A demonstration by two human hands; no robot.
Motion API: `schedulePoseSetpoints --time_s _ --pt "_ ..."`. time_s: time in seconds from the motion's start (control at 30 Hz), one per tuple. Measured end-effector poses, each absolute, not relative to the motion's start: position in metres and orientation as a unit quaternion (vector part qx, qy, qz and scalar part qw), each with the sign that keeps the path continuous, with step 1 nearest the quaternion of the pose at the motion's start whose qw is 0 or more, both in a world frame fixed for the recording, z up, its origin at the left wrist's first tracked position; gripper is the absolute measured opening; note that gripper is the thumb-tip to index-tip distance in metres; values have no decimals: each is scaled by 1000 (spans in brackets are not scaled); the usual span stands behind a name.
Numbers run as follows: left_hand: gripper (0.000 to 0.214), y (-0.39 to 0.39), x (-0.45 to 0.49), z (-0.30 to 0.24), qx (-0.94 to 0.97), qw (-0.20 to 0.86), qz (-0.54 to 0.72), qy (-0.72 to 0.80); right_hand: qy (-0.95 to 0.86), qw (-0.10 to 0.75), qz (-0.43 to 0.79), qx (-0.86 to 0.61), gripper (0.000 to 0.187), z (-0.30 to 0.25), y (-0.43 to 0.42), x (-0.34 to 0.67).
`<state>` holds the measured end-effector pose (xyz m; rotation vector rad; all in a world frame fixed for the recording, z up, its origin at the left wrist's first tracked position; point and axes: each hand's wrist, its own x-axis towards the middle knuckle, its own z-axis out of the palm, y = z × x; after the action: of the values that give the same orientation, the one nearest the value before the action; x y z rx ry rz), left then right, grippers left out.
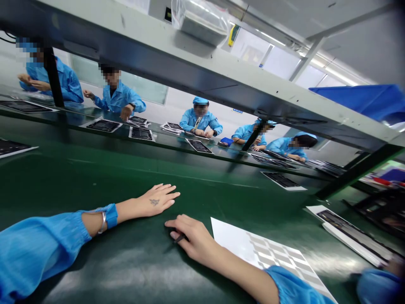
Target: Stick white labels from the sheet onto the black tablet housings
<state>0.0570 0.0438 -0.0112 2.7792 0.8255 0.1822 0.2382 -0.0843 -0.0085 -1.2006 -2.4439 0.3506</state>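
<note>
Items, left to right, all placed against the white sheet (pixel 232 237):

1. Dark panel (pixel 11 147) on white backing. It lies flat on the green belt (pixel 95 177) at the frame's left edge, far left of the white sheet.
2. Blue sleeve (pixel 34 249) with a blue wristband (pixel 110 215) and a metal bangle beside it, well left of the white sheet.
3. Left hand (pixel 158 198). Its palm is down on the belt with the fingers spread flat, and it grips nothing. There is a small dark mark on its back. It lies left of the white sheet and a little beyond its far corner, apart from it.
4. Right hand (pixel 191 236). The fingers are curled closed around a thin dark tool (pixel 179 239). It sits just beside the white sheet's left edge, and the wrist crosses the sheet's near-left side.
5. Thin dark tool. Only a short length shows, sticking out leftward from under the fingers and away from the white sheet. Its type cannot be told.
6. White sheet. It lies flat on the belt and carries rows of pale grey rectangles on its right half.
7. Long tray (pixel 357 238) of dark parts on a white backing, right of the white sheet and clear of it.
8. Co-workers (pixel 201 120) in blue coats and caps, seated along the far side, well beyond the white sheet. More dark panels lie before them.
</note>
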Motion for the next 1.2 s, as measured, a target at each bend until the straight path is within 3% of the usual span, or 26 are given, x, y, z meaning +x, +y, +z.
schedulePoseSetpoints --time_s 1.2 --pt "49 47 55 -16 955 94 73 271 -875 199 123 -424 25 -9 -84 238"
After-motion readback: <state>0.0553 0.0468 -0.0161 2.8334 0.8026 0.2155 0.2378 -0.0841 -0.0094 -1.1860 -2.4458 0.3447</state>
